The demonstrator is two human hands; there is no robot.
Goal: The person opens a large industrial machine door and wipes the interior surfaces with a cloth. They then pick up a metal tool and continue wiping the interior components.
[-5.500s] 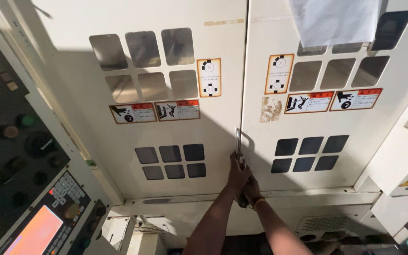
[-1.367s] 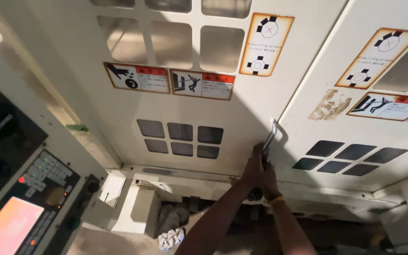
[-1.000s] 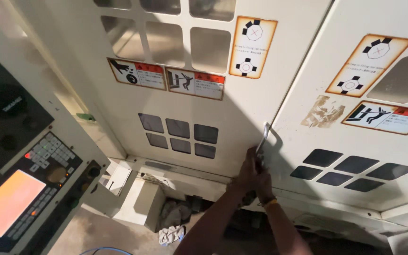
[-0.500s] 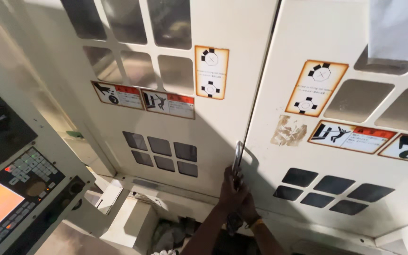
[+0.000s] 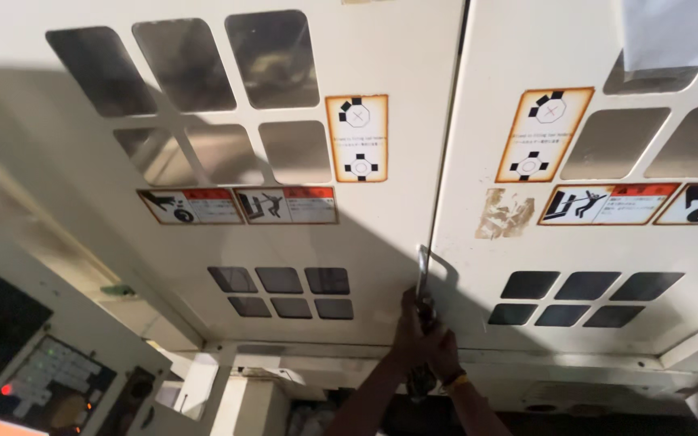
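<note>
A cream machine enclosure fills the view, with a left sliding door (image 5: 381,234) and a right sliding door (image 5: 478,266) meeting at a vertical seam. A metal bar handle (image 5: 422,266) stands at that seam, low down. My left hand (image 5: 408,333) is wrapped around the lower part of the handle. Just below and to its right, my right hand (image 5: 446,359) grips the same handle; a band shows at its wrist. Both forearms reach up from the bottom edge. The handle's lower end is hidden by my hands.
Each door has small dark window panes (image 5: 280,291) and orange-framed warning stickers (image 5: 357,137). A control panel with keys and a lit screen (image 5: 42,387) juts out at the lower left. A white sheet (image 5: 672,32) hangs at the top right. A ledge (image 5: 575,375) runs below the doors.
The view has swung from the lower left towards the door seam and come closer. Both hands stay on the handle, and the doors look the same.
</note>
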